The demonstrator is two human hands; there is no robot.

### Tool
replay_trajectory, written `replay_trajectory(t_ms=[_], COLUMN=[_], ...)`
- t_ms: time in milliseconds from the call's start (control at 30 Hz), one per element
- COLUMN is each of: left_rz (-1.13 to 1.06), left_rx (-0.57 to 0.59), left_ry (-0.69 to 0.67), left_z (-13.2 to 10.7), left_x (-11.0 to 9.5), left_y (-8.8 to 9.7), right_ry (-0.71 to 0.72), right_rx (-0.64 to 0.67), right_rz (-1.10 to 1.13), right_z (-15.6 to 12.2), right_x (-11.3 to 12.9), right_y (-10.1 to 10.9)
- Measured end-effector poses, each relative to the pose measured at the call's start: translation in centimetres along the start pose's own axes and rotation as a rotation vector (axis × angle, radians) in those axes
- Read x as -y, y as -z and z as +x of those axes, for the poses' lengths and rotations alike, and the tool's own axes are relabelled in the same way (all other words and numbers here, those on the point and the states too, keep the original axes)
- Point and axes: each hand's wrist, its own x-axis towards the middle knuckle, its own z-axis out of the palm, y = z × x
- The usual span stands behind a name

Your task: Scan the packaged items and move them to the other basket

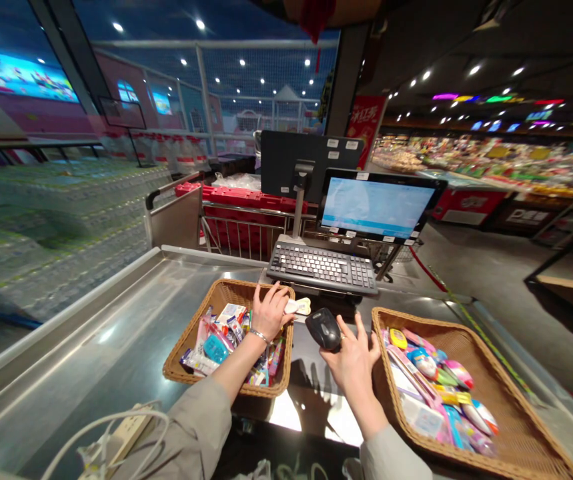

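Observation:
My left hand (269,310) is over the far right corner of the left wicker basket (181,357) and grips a small pale packaged item (300,307) that sticks out to the right. My right hand (353,360) holds a black handheld barcode scanner (323,328) between the two baskets, its head close to the packaged item. The left basket holds several small colourful packets (216,343). The right wicker basket (511,427) holds several more colourful packets (431,387).
A steel checkout counter (106,333) carries both baskets. Behind them stand a keyboard (322,267), a touchscreen monitor (375,207) and a second screen's back (286,163). A trolley with red crates (236,213) is beyond. A power strip with white cable (121,433) lies near left.

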Motion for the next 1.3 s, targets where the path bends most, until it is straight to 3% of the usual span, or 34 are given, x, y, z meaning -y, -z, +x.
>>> replay_trajectory(t_ms=[133, 800, 1033, 1300], left_rz=[0.005, -0.012, -0.064, -0.169], left_rx=[-0.070, -0.088, -0.106, -0.118], left_ry=[-0.023, -0.068, -0.132, -0.260], left_z=[0.1, 1.7, 3.5, 6.1], left_x=[-0.1, -1.3, -3.4, -7.4], left_y=[-0.1, -0.4, -1.4, -2.9], right_ry=[0.003, 0.003, -0.120, -0.240], right_rx=[-0.005, -0.039, -0.084, -0.243], right_rz=[0.010, 0.027, -0.068, -0.161], right_z=[0.0, 0.1, -0.1, -0.8], right_x=[-0.2, -1.0, -3.8, -6.9], right_y=[-0.1, 0.9, 2.4, 4.8])
